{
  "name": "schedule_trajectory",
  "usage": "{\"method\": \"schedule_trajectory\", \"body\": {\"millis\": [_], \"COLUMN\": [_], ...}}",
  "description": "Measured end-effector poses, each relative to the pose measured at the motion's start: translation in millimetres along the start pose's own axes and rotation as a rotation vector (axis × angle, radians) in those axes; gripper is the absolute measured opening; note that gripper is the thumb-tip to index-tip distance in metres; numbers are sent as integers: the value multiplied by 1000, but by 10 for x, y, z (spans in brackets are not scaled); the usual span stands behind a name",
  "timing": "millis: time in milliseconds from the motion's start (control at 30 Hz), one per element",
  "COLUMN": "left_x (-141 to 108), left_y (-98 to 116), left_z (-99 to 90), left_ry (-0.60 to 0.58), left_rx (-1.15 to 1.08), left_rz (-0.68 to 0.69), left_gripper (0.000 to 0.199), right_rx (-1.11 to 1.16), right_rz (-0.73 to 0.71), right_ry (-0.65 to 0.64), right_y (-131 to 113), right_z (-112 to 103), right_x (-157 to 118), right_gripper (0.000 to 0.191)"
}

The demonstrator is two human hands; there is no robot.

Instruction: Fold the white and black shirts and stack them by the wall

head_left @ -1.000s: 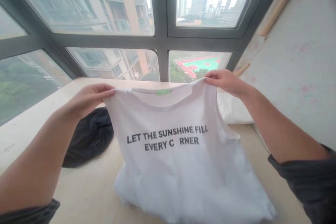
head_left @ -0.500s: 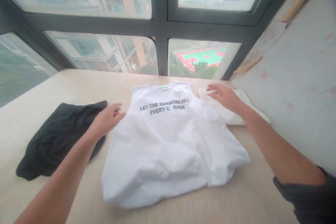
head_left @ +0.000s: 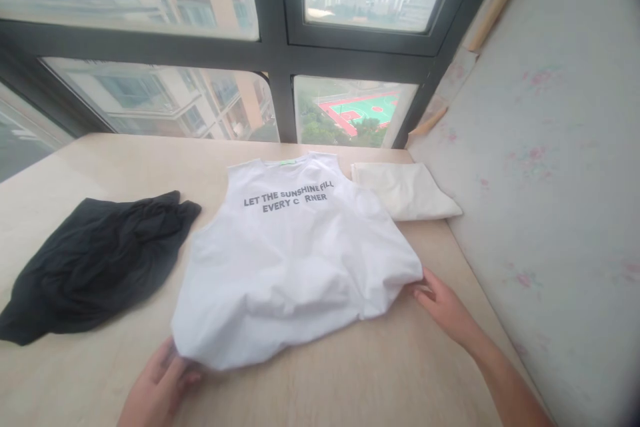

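Observation:
A white sleeveless shirt (head_left: 295, 253) lies front up with its neck toward the window, dark lettering across the chest and wrinkles in the lower part. At its lower left corner, my left hand (head_left: 163, 380) has its fingers closed around the hem, some fingertips hidden by the cloth. My right hand (head_left: 445, 310) grips the lower right corner, its fingertips partly under the fabric.
Left of the shirt lies a crumpled black garment (head_left: 100, 260). A folded white cloth (head_left: 400, 190) sits by the shirt's right shoulder, close to the flowered wall (head_left: 540, 213). Dark window frames (head_left: 277, 57) border the pale wooden surface (head_left: 320, 380).
Both hands have come down from beside the shirt's upper part to its lower corners and closed on them. The camera view has turned somewhat to the right.

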State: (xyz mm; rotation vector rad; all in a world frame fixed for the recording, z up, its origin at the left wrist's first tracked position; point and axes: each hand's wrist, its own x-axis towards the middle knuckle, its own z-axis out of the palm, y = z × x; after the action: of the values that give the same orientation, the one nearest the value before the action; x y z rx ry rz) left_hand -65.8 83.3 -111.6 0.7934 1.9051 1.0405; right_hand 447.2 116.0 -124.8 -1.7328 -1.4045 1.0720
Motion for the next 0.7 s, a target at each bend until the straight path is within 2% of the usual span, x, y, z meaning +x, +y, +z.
{"method": "schedule_trajectory", "body": {"millis": [100,200,233,300,367,400,467,533,567,633,700], "left_x": [-67,-5,31,104,154,164,152,104,73,18,6], "left_y": [136,99,62,-9,-37,-26,44,167,241,411,596], "left_z": [108,91,77,59,63,68,62,7,-43,-169,-283], "left_ry": [-104,-126,-136,-134,-35,39,141,144,124,122,193], "left_rx": [-214,-161,-78,167,426,517,571,525,498,466,485], "left_rz": [-65,38,81,198,367,467,644,736,728,611,451], "left_gripper": [83,98,95,70,42,34,31,35,37,42,48], "right_rx": [-120,-224,-257,-294,-289,-278,-255,-220,-183,-53,145], "right_rz": [-150,-236,-255,-285,-316,-330,-333,-270,-222,-131,-78], "right_ry": [44,144,167,188,166,153,145,156,160,142,100], "right_y": [-45,-38,-32,-29,-52,-76,-153,-275,-355,-550,-767], "right_z": [13,-17,-20,-5,22,31,21,-44,-97,-232,-366], "right_x": [78,198,233,289,320,323,298,230,186,110,92], "right_gripper": [49,49,50,51,48,46,38,30,30,35,46]}}
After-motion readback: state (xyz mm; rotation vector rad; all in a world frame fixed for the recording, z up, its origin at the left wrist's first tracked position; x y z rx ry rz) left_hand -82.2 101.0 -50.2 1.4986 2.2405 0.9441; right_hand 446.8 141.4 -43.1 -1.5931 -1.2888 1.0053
